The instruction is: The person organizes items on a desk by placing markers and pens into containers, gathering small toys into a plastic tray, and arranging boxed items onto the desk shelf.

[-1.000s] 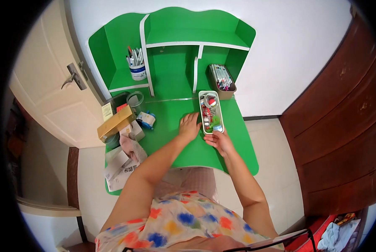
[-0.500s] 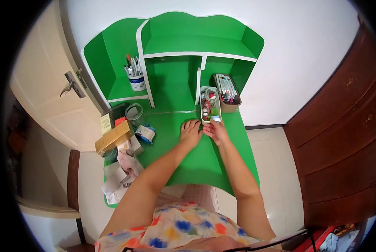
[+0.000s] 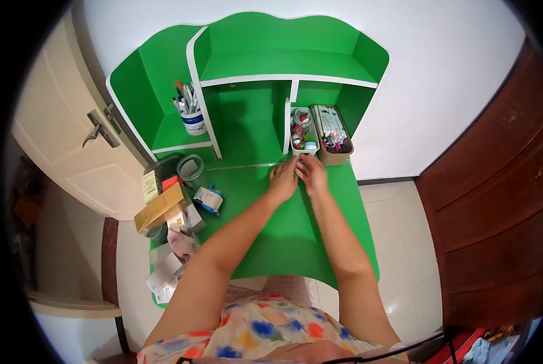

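Note:
A small white bin point(image 3: 306, 151) holding several red, green and white small items stands in the lower right compartment of the green desk shelf. My left hand point(image 3: 283, 180) is at the bin's front, palm down, its fingers stretched towards it and holding nothing. Beside it my right hand point(image 3: 312, 176) has its fingers bent slightly and apart at the same front side, with nothing seen in them. Whether the fingertips touch the bin I cannot tell. Right next to the bin is a brown box point(image 3: 338, 156) full of marker pens point(image 3: 330, 125).
On the left shelf stands a white tub point(image 3: 194, 124) of pens. Along the desk's left side lie a gold box point(image 3: 161, 209), a clear plastic cup point(image 3: 192, 168), a blue-and-white item point(image 3: 209, 200), a pink cloth point(image 3: 182, 242) and white papers point(image 3: 163, 273).
The white bin has moved back, deeper into the compartment beside the brown box. Both hands have moved forward with it, and the right hand has come off the bin's near right corner.

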Motion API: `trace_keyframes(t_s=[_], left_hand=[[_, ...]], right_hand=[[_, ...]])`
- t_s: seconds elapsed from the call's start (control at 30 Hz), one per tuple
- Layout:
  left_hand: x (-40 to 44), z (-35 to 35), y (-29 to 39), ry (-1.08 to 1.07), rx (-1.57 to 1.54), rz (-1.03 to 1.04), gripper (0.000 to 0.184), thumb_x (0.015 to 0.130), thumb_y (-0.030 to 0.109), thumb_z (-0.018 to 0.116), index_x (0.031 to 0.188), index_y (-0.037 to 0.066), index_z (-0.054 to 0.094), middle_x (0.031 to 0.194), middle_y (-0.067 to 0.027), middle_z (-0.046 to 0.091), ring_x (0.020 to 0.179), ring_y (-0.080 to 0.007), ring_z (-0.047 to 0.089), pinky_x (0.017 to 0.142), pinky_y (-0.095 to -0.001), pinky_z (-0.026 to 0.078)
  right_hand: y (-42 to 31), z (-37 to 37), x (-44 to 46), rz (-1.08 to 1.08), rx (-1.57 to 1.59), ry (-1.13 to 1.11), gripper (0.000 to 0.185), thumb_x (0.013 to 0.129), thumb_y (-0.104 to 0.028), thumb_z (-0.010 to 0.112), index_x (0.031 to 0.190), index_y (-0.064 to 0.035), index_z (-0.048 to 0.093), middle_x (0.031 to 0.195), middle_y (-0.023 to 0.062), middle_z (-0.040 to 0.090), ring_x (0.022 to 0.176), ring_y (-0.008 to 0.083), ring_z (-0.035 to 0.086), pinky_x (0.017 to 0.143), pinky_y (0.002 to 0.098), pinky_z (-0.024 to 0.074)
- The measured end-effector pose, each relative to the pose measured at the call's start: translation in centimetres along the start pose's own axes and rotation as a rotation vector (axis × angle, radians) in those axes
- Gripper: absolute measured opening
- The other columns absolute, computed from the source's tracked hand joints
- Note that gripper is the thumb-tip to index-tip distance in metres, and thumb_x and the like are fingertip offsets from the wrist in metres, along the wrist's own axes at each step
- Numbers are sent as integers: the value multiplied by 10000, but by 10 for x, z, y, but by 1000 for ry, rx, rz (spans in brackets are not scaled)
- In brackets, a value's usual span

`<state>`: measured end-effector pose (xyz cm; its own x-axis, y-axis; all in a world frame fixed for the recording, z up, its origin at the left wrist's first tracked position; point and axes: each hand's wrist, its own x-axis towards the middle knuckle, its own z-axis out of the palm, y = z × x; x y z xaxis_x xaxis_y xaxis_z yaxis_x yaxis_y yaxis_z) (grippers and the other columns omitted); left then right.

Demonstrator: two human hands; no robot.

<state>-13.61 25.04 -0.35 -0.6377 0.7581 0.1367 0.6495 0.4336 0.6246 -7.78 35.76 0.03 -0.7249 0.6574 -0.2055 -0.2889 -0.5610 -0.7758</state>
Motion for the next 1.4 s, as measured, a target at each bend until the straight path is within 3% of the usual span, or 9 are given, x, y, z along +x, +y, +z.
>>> trace_keyframes(t_s=[0.13,0.3,0.5,0.77,0.9,1.1,1.2,1.3,1.4], left_hand=[[-3,-7,9,-70,110,34,635,865,121,506,1457,122,276,1505,-90,315,1360,-289,338,1110,-550,204],[-31,-17,34,-23,98,90,656,819,149,558,1397,-38,308,1460,-293,271,1327,-427,328,1109,-518,230],[-82,-78,53,-28,268,163,593,812,161,558,1339,-57,394,1366,-295,389,1279,-420,378,1088,-530,256],[-192,-180,44,-107,638,252,535,799,240,652,1248,-18,517,1273,-213,510,1233,-338,446,1069,-520,303],[-256,-255,15,30,456,292,457,798,206,675,1212,46,566,1249,-158,557,1191,-317,494,1027,-463,371],[-337,-331,-41,340,392,60,498,736,185,730,1194,56,584,1243,-162,564,1160,-326,518,997,-412,402],[-358,-322,-65,307,394,29,551,695,174,764,1200,52,579,1250,-158,554,1177,-329,500,1003,-414,398],[-371,-292,-72,231,349,21,664,661,210,798,1251,58,532,1285,-147,518,1187,-331,484,1000,-409,402],[-378,-268,-73,189,326,11,717,658,212,803,1286,64,493,1277,-137,513,1161,-329,497,981,-407,415]], right_hand=[[0,6,4,36,-29,-45,413,915,-158,539,1299,-39,442,1249,108,557,1093,217,530,945,385,436],[-8,38,-39,-15,-66,-123,411,913,-126,529,1303,-14,463,1244,112,534,1142,217,484,999,335,387],[-34,94,-124,9,-177,-244,385,930,-152,513,1302,-53,519,1258,84,535,1174,181,462,1001,305,367],[19,137,-167,-32,-529,-530,363,938,-228,535,1268,-82,573,1196,71,581,1091,168,518,987,297,375],[62,144,-184,-220,-709,-666,345,930,-253,548,1224,-81,606,1321,129,486,1255,247,434,1052,334,336],[64,174,-253,-370,-954,-968,375,854,-100,597,1227,-71,565,1280,119,513,1195,295,480,1017,376,386],[90,186,-263,-956,-1226,-1205,430,777,-31,599,1203,-69,565,1241,137,527,1153,330,492,978,401,417],[119,190,-270,-1269,-1226,-1066,449,716,11,597,1158,-65,575,1172,152,539,1089,358,500,930,420,435],[133,182,-261,-1122,-1237,-1070,369,718,26,591,1078,-53,584,1118,139,545,1040,340,514,868,413,456]])
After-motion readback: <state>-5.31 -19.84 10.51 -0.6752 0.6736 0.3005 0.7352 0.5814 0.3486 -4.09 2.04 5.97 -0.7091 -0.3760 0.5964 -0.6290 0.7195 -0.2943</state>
